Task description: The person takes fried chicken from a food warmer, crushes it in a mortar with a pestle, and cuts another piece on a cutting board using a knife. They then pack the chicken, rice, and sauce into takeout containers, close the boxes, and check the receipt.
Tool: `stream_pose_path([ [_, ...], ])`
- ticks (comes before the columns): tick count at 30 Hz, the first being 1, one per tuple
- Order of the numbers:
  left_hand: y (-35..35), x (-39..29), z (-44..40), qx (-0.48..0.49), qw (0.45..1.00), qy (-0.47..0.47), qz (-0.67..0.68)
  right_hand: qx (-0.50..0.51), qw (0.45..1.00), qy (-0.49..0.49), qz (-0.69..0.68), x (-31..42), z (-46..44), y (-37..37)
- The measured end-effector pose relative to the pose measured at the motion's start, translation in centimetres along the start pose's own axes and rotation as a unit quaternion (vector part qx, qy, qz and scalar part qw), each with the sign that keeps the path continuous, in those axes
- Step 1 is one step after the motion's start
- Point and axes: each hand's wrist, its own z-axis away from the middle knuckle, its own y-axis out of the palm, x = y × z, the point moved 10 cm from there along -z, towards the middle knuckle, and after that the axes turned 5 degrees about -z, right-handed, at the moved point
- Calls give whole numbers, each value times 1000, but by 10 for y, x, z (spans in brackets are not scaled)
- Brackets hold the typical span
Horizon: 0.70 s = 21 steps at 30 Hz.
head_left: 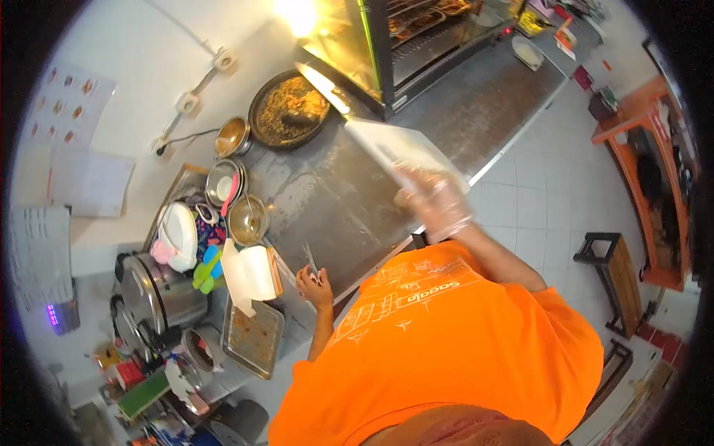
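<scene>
My right hand [439,204], in a clear plastic glove, grips the near end of a white board [405,149] held at the steel counter [335,193]; the board is slightly blurred. Lower left, at the counter's front edge, my left hand [316,288] is closed on a thin metal tool [311,260], perhaps scissors or tongs. Beyond the board's far corner, a wide-bladed knife [323,85] lies between a round dark pan of food [288,109] and the glass cabinet [387,59].
Metal bowls [248,219] stand along the left of the counter, near a paper-lined box [251,273]. Further left are a large steel pot [152,293] and a metal tray [253,336]. A wooden bench [621,286] and orange shelf [647,186] stand at right.
</scene>
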Motion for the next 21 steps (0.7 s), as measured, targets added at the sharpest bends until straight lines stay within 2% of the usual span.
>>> stream_pose_path([
  [1, -7, -16, -9, -18, 999, 40, -14, 78, 990, 13, 117, 0, 0, 30],
  [2, 0, -20, -14, 31, 998, 22, 47, 157, 960, 27, 230, -6, 1, 57],
  [4, 17, -39, -12, 126, 978, -19, 165, 269, 923, 11, 276, -86, 3, 132],
  [6, 21, -87, 14, 169, 953, 64, 241, 341, 905, 102, 232, -121, 7, 152],
  [7, 25, -110, 29, 196, 938, 93, 271, 385, 887, 98, 235, -130, 8, 159],
  [9, 46, -145, 61, 267, 914, 83, 294, 470, 844, 85, 246, -150, 1, 163],
  [11, 69, -173, 85, 321, 898, 50, 296, 312, 914, -95, 242, -134, -63, 141],
  [12, 81, -183, 95, 341, 893, 30, 293, 228, 927, -184, 234, -123, -90, 118],
  [13, 93, -192, 102, 358, 889, 9, 287, 28, 965, -212, 151, -92, -127, 40],
  [14, 104, -199, 106, 366, 887, -14, 281, -116, 937, -321, 68, -75, -164, -26],
  [15, 113, -205, 110, 373, 886, -38, 272, -183, 950, -214, 137, -68, -207, -87],
  [16, 124, -210, 113, 376, 885, -62, 266, -319, 870, -315, 203, -46, -223, -143],
  [17, 137, -212, 117, 379, 884, -91, 256, -362, 869, -314, 123, -67, -267, -191],
  [19, 172, -219, 114, 372, 885, -133, 245, -392, 806, -390, 210, -35, -310, -257],
  [20, 191, -223, 113, 368, 885, -155, 240, -366, 809, -354, 294, -43, -345, -272],
  [21, 210, -224, 114, 366, 883, -178, 234, -322, 860, -150, 365, -76, -405, -294],
])
